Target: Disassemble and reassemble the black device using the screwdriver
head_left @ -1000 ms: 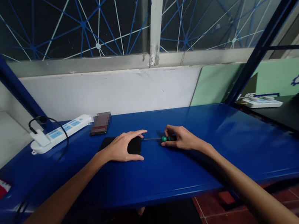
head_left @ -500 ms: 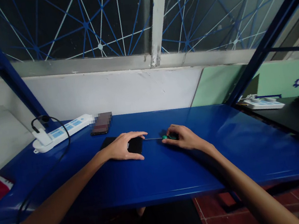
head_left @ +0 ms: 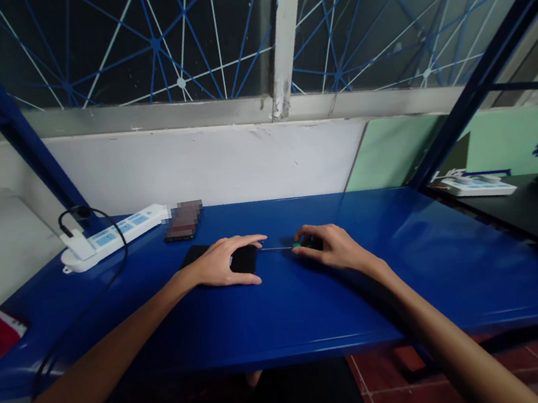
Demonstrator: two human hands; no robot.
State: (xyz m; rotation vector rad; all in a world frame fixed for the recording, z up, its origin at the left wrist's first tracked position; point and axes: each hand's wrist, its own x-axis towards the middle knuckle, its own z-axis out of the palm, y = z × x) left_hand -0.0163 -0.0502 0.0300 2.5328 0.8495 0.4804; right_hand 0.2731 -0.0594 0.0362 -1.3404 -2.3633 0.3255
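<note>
Left hand [head_left: 215,263]: spread, palm down over the flat black case [head_left: 243,259], thumb and forefinger well apart toward its right end. Whether it pressed firmly or only steadied the case could not be told. Right hand [head_left: 331,246]: thumb and fingers pinched the green-and-black handle of a screwdriver [head_left: 296,245], its thin shaft [head_left: 276,248] level and aimed at the case's right edge. Tip contact unclear; too fine to resolve.

Case position: flat on the blue table [head_left: 247,326], partly under the left hand, nearer the person than the smartphone [head_left: 184,222] and power strip [head_left: 126,228].

Progress, judged: case and tool were already in place, lined up end to end. The case looked whole, with no part visibly lifted off. Amount of tool work done or left: not determinable.
</note>
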